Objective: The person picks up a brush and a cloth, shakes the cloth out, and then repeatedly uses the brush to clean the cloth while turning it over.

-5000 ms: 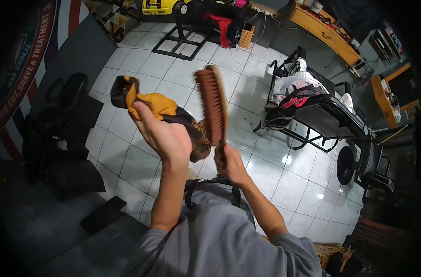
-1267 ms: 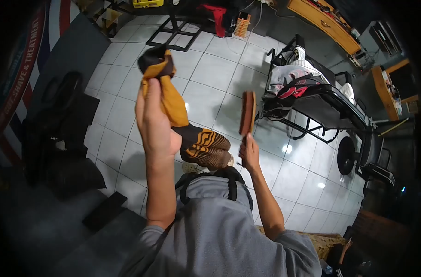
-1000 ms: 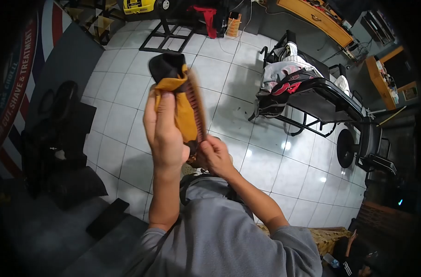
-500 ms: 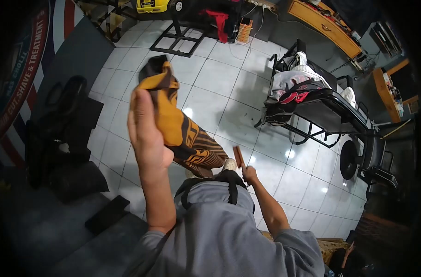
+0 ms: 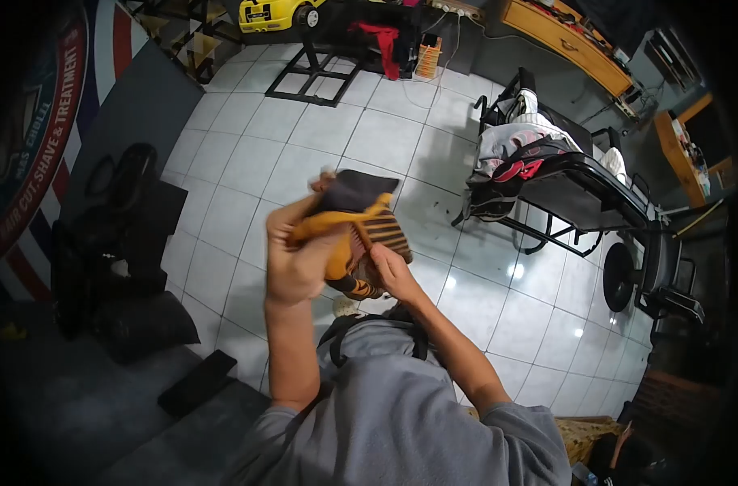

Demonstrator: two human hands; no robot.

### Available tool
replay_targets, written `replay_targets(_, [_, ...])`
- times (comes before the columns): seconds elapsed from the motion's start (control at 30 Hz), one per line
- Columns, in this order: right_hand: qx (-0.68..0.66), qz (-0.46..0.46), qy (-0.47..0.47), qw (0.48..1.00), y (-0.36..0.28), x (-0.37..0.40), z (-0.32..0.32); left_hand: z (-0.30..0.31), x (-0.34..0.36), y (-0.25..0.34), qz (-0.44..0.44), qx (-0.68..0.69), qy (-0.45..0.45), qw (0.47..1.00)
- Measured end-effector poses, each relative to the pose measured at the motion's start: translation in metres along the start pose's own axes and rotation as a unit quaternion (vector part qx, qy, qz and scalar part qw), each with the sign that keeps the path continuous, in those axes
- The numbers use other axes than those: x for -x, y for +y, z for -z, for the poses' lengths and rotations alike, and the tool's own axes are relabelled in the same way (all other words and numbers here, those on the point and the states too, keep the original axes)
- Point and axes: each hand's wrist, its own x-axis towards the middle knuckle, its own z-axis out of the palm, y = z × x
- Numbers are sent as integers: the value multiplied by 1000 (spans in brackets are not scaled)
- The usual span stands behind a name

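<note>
A yellow-orange, black and brown striped cloth [image 5: 389,231] hangs in front of my body, its dark upper part folded over. My left hand [image 5: 298,255], partly blurred, grips the cloth at its left side, with fingertips near the top edge. In my right hand [image 5: 393,274] is a brown wooden brush [image 5: 362,236], closed in the fingers and held up against the cloth's inner side. Bristles seem to face the cloth, though blur hides detail. The two hands are close together, the right one slightly lower.
A black-framed chair [image 5: 580,190] with clothes and a bag [image 5: 490,198] stands at right. Wooden shelves [image 5: 567,44] line the back wall. A black metal stand [image 5: 312,85] is on the tiled floor near a yellow toy car [image 5: 280,14]. Dark furniture [image 5: 142,320] sits at left.
My right hand has risen with the brush from low at the right to the cloth. My left hand has moved down and right, and the cloth is now bunched and folded between the hands.
</note>
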Motion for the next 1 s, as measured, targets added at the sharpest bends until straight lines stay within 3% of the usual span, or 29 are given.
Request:
replay_targets(0.03, [80, -43, -15, 996, 22, 10, 6, 5, 2, 9, -27, 35, -1, 999])
replay_targets(0.07, [212, -171, -59, 960, 57, 26, 13, 13, 3, 9, -43, 89, 41, 994])
replay_targets(0.1, [299, -220, -56, 927, 114, 53, 19, 16, 3, 15, -54, 91, 69, 992])
replay_targets(0.13, [343, -230, -88, 906, 128, 77, 30, 18, 3, 21, -66, 93, 98, 989])
replay_targets(0.17, [387, -238, -119, 883, 140, 99, 41, 36, 5, 18, -56, 36, 45, 997])
replay_targets(0.23, [424, -366, -145, 816, 208, 143, 65, 47, 8, 10, -51, 88, 38, 994])
replay_targets(0.27, [431, -433, -139, 779, 187, 148, 75, 49, 10, 8, -45, 115, 34, 992])
replay_targets(0.3, [467, -405, -179, 765, 220, 169, 88, 34, 10, 19, -9, 113, 77, 991])
replay_targets(0.33, [403, -472, -87, 779, 200, 165, 92, 34, 7, 23, 3, 19, 13, 1000])
replay_targets(0.4, [273, -519, -45, 809, 193, 155, 106, 37, 2, 28, 33, -167, -111, 979])
replay_targets(0.47, [80, -462, 102, 878, 154, 126, 107, 27, 0, 30, 70, -186, -199, 960])
replay_targets(0.53, [-240, -373, 92, 892, 82, 78, 111, 29, -1, 19, 61, -127, -283, 949])
replay_targets(0.57, [-291, -343, 72, 890, 28, 55, 107, 35, -2, 16, 111, -134, -325, 929])
replay_targets(0.67, [-343, -241, -56, 906, -60, 25, 103, 29, -4, 18, 88, -163, -351, 918])
replay_targets(0.73, [-239, -244, -212, 916, -86, 9, 98, 31, -5, 9, 15, -122, -320, 940])
replay_targets(0.8, [-281, -309, -278, 865, -72, 2, 77, 36, -7, 5, -56, -62, -282, 956])
replay_targets(0.83, [-250, -311, -292, 869, -46, 4, 68, 34, 0, 6, -16, -30, -169, 985])
replay_targets(0.87, [-219, -313, -307, 872, -13, 12, 58, 36, 6, 3, -79, -111, -33, 990])
replay_targets(0.9, [-146, -336, -294, 883, 16, 23, 52, 38, 5, 7, -93, -51, -64, 992])
replay_targets(0.97, [196, -251, -215, 923, 107, 66, 44, 50, -3, 20, -119, 72, -127, 982])
replay_targets(1.0, [319, -305, -241, 864, 165, 87, 44, 57, -6, 27, -131, 134, -156, 970])
